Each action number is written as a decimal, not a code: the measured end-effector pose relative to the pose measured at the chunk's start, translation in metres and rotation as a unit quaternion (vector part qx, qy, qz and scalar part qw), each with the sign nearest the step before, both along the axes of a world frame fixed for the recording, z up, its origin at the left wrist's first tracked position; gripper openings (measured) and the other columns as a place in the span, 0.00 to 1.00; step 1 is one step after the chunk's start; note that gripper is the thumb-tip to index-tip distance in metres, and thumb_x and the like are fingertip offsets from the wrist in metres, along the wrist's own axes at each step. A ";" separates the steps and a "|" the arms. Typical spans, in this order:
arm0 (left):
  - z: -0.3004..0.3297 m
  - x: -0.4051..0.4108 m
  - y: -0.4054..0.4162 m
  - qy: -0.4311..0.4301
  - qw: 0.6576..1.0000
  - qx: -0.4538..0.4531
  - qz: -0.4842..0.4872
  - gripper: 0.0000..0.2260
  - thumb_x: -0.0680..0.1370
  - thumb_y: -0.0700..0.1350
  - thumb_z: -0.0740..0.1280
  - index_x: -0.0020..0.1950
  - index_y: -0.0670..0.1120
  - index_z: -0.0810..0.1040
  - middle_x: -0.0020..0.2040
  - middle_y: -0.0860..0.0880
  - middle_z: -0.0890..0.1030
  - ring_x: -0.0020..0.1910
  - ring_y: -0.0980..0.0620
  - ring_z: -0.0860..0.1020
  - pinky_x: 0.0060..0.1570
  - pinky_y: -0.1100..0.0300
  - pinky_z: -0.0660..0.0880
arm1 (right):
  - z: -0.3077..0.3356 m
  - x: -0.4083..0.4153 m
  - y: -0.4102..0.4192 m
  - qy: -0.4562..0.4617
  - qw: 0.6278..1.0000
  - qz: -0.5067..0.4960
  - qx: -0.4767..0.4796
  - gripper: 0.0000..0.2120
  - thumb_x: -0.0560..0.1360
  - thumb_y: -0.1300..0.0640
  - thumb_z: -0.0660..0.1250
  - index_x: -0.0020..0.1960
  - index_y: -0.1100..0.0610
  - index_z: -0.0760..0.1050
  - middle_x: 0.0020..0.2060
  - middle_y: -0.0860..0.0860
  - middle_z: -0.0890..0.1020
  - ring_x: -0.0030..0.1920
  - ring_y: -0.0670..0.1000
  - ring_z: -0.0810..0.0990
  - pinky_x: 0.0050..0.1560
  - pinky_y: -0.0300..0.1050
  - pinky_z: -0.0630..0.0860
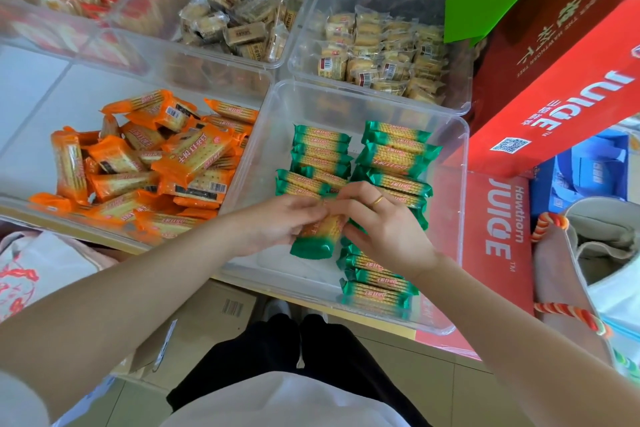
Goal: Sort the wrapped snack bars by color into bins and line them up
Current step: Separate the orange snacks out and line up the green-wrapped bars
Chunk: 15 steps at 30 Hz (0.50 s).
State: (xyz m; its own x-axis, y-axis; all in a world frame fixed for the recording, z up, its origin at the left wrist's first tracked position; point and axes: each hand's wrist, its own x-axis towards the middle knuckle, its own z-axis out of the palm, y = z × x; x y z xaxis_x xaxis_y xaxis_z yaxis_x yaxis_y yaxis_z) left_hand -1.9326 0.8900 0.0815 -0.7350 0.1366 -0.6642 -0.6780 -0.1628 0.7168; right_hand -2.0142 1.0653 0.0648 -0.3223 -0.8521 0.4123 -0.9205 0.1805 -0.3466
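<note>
— What are the hands doing?

— The left hand (277,218) and right hand (377,222) are both clamped on one green-wrapped snack bar with a yellow biscuit print (317,236), fingers meeting at its far end, its near end pointing toward the person.

— Where is it?

— Just above the clear plastic bin on the right (450,156), near the front. In that bin, green-wrapped bars (394,156) lie in two rows, a short row on the left and a longer one on the right running under the right hand.

— And the other colour?

— Orange-wrapped bars (166,163) lie in a loose heap in the clear plastic bin on the left (41,97), touching the green bin's side. A red juice carton (554,87) stands just right of it.
</note>
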 end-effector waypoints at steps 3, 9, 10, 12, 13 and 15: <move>0.001 -0.002 -0.006 0.023 0.992 -0.037 0.115 0.09 0.76 0.40 0.66 0.55 0.48 0.74 0.52 0.47 0.81 0.55 0.47 0.79 0.57 0.53 0.75 | 0.004 0.003 -0.009 -0.217 0.972 -0.087 0.036 0.27 0.73 0.68 0.65 0.69 0.52 0.64 0.68 0.50 0.64 0.56 0.53 0.76 0.48 0.47 0.80; 0.003 -0.003 -0.018 0.070 0.979 -0.146 0.123 0.12 0.73 0.39 0.70 0.51 0.53 0.74 0.52 0.51 0.81 0.53 0.52 0.79 0.58 0.51 0.74 | 0.009 0.008 -0.027 -0.587 0.791 -0.118 0.128 0.17 0.77 0.55 0.64 0.65 0.55 0.70 0.54 0.48 0.79 0.51 0.47 0.79 0.51 0.38 0.76; 0.003 -0.002 -0.017 0.069 0.979 -0.155 0.116 0.12 0.73 0.40 0.70 0.52 0.53 0.74 0.52 0.51 0.81 0.53 0.52 0.79 0.58 0.51 0.75 | 0.010 0.011 -0.031 -0.529 0.828 -0.115 0.145 0.17 0.76 0.55 0.66 0.63 0.55 0.70 0.51 0.48 0.80 0.49 0.47 0.79 0.48 0.35 0.74; 0.004 0.001 -0.015 0.084 0.974 -0.190 0.095 0.14 0.73 0.42 0.70 0.55 0.52 0.71 0.53 0.52 0.79 0.54 0.52 0.78 0.56 0.53 0.75 | 0.009 0.014 -0.035 -0.413 0.886 -0.127 0.170 0.16 0.74 0.56 0.68 0.59 0.56 0.71 0.48 0.51 0.80 0.43 0.50 0.77 0.38 0.32 0.70; 0.004 0.002 -0.015 0.103 0.966 -0.221 0.086 0.16 0.74 0.42 0.70 0.57 0.52 0.69 0.54 0.53 0.78 0.54 0.54 0.77 0.55 0.56 0.75 | 0.008 0.014 -0.035 -0.375 0.901 -0.124 0.179 0.15 0.74 0.56 0.68 0.58 0.58 0.70 0.47 0.52 0.80 0.41 0.51 0.76 0.36 0.33 0.69; 0.007 0.006 -0.020 0.162 0.928 -0.329 0.064 0.21 0.74 0.42 0.69 0.65 0.50 0.66 0.57 0.54 0.74 0.55 0.57 0.74 0.54 0.65 0.72 | 0.005 0.012 -0.029 -0.317 0.917 -0.108 0.217 0.15 0.75 0.56 0.67 0.58 0.59 0.68 0.46 0.54 0.79 0.40 0.52 0.75 0.36 0.40 0.72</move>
State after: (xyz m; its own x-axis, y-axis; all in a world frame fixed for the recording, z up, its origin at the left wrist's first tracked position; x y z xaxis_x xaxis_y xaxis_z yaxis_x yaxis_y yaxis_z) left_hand -1.9270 0.8701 0.0888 -0.8933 -0.3219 -0.3136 -0.4142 0.3192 0.8524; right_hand -2.0018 1.0358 0.0697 -0.5613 -0.7791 -0.2790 -0.4855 0.5831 -0.6514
